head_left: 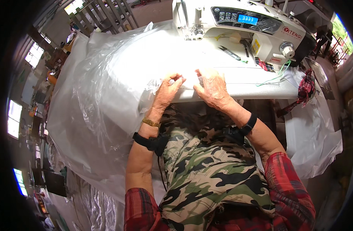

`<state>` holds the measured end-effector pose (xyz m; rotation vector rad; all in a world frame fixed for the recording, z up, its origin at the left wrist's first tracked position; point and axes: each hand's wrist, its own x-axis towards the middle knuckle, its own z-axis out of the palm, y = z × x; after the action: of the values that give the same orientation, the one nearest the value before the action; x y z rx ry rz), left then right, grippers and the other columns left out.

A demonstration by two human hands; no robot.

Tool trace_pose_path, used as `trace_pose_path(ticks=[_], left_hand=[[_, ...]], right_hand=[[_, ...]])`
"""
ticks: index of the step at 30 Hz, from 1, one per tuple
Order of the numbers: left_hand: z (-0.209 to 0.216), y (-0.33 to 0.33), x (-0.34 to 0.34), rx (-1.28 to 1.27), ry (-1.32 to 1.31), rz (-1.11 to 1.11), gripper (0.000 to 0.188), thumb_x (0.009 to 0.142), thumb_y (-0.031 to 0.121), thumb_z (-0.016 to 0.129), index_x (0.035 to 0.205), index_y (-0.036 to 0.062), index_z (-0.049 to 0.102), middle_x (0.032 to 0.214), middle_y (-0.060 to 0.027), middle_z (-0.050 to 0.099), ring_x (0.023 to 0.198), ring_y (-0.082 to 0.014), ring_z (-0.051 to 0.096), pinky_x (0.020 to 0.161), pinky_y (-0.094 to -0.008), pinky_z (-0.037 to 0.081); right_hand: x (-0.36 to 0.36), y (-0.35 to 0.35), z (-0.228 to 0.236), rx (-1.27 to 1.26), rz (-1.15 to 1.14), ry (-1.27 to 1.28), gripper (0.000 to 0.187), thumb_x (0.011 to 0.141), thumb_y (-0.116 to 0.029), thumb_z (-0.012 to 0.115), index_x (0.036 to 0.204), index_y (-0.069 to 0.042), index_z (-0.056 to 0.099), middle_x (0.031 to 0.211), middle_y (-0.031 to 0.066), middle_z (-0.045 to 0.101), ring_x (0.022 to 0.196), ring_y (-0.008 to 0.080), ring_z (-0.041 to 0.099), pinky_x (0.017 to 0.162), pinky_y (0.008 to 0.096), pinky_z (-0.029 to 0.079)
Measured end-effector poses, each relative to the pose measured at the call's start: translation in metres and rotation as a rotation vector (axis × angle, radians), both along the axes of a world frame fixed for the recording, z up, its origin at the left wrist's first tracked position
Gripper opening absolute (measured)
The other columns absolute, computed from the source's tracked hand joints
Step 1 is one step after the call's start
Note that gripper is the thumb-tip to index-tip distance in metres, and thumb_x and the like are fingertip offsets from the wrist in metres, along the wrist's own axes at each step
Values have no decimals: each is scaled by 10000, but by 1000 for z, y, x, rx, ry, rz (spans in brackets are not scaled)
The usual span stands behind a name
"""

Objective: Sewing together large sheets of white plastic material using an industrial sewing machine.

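Note:
A large translucent plastic sheet (95, 88) drapes over the left side of a white sewing table (261, 91) and hangs down in folds. At the table's front edge, my left hand (168, 91) pinches the sheet's right-hand part between thumb and fingertips. My right hand (214, 87) is just to its right, back up, fingers bent over the tabletop. Strong glare washes out whatever its thumb and fingers close on. Beyond both hands stands a white sewing machine (232, 27), its needle area (197, 34) over the brightly lit surface.
Dark thread snips (230, 52) lie below the machine arm, with a green thread (274, 81) trailing to the right. A red plaid cloth (306, 87) hangs at the table's right end. More white sheeting (313, 134) hangs below it. Camouflage fabric (215, 169) covers my lap.

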<state>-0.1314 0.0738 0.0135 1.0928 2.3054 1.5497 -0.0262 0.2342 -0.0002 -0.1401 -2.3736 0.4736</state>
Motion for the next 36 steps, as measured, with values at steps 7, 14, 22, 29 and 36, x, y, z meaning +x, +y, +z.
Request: trace_pose_path(ticks=[7,14,22,29,36], left_hand=[[-11,-5,-5,40,-13,-28,299,901,213,717,1077,-25,673,1019,-97,680,931,-157,612,850,-316,489],[4,1,4,-96,173,0,249,885,109,665,1097,-21,675,1001,-122,686,928,-183,639,802,-317,513],[5,5,10,-127,357,-126,308,781,55,582,1056,57,719,839,-166,673,714,-299,641,701,-385,514],[-9,6,6,-136,500,-122,288,805,97,603,1069,73,716,833,-148,635,658,-273,595,655,-360,498],[-9,8,6,-132,343,-144,235,841,145,696,1058,66,739,861,-140,680,720,-223,654,686,-340,516]], right_hand=[[0,-3,9,-238,-64,-142,347,772,-237,675,1063,-50,655,842,59,661,885,256,612,842,414,412],[-3,5,-2,-120,-11,-66,303,815,-200,643,1079,-52,653,780,61,642,792,211,597,786,385,439],[3,18,2,-455,248,-117,275,836,-82,540,1080,-7,640,760,97,659,651,164,589,637,321,482],[18,20,14,-196,288,-259,237,844,-65,548,1058,-26,643,803,135,652,690,237,612,679,334,495],[18,25,-3,-89,319,-30,155,824,-120,672,966,-63,653,1052,150,658,876,325,645,802,428,495]])
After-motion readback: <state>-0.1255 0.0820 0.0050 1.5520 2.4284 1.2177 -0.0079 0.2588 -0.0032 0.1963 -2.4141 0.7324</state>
